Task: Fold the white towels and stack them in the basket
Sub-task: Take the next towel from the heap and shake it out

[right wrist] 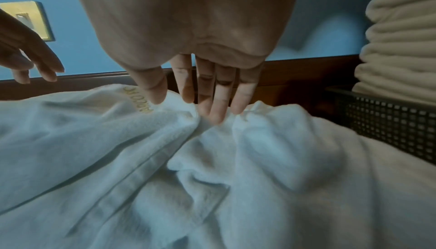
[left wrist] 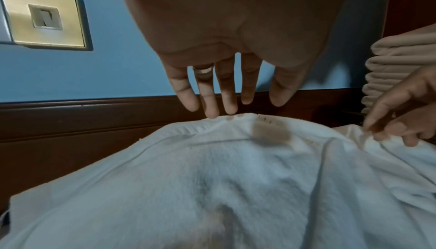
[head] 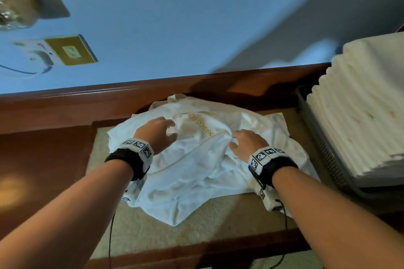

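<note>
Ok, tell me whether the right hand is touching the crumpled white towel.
Touching. In the right wrist view the right hand's fingertips press into a bunched fold of the white towel; the head view agrees.

A: How is the light?

B: Dim and bluish. A broad grey shadow (head: 295,35) falls across the wall (head: 175,17) at upper right, and a warm glare patch (head: 13,190) sits on the wood at the left.

A: Sharpness?

B: Soft all over. The head view bends straight lines at its edges; in both wrist views the near palm is blurred and the towel (right wrist: 118,159) looks blue-tinted.
</note>
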`<state>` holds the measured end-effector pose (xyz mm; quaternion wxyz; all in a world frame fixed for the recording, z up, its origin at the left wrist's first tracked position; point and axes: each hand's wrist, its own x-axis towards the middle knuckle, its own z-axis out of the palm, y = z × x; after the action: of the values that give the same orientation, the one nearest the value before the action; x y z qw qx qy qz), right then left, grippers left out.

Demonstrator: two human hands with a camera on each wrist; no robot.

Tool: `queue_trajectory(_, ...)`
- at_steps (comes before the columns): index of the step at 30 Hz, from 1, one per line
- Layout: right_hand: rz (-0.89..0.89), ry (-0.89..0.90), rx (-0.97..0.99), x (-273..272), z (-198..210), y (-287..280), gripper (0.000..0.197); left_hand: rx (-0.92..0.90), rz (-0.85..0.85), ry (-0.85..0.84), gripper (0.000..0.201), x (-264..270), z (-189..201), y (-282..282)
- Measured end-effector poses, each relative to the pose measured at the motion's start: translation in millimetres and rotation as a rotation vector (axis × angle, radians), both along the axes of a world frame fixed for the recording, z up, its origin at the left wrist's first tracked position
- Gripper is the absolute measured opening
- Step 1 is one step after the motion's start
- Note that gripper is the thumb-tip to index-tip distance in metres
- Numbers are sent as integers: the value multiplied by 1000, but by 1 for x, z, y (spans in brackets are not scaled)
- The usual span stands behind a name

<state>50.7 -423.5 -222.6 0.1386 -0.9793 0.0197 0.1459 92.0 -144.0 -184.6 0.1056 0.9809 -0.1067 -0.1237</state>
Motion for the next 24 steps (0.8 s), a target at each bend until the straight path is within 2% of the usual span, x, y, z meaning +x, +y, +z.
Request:
queue_trajectory(6, -90, 39, 99, 45, -26, 4, 42, 85, -34, -51, 56, 46, -15, -16)
queue_trajectory(10, -110, 74, 157, 59, -45, 8, 42, 155, -54, 82, 59, 65, -32, -30)
queue_trajectory(14, -129, 90, 171, 59, -50, 14, 20, 161, 10, 52, 49, 66, -44, -32)
queue_trajectory(16, -105, 99, 156, 58, -44, 14, 11, 126, 29, 78, 39, 66, -42, -30)
queue_trajectory(19, -56, 55, 190, 55, -24, 18, 17, 62, 64, 107, 27, 61, -31, -25)
queue_trajectory(22, -5, -80, 284, 49, 7, 33, 23, 19, 52, 64, 22, 48, -17, -10)
queue_trajectory(24, 47, -184, 347, 44, 33, 53, 31, -79, 65, -11, 27, 40, 0, 6)
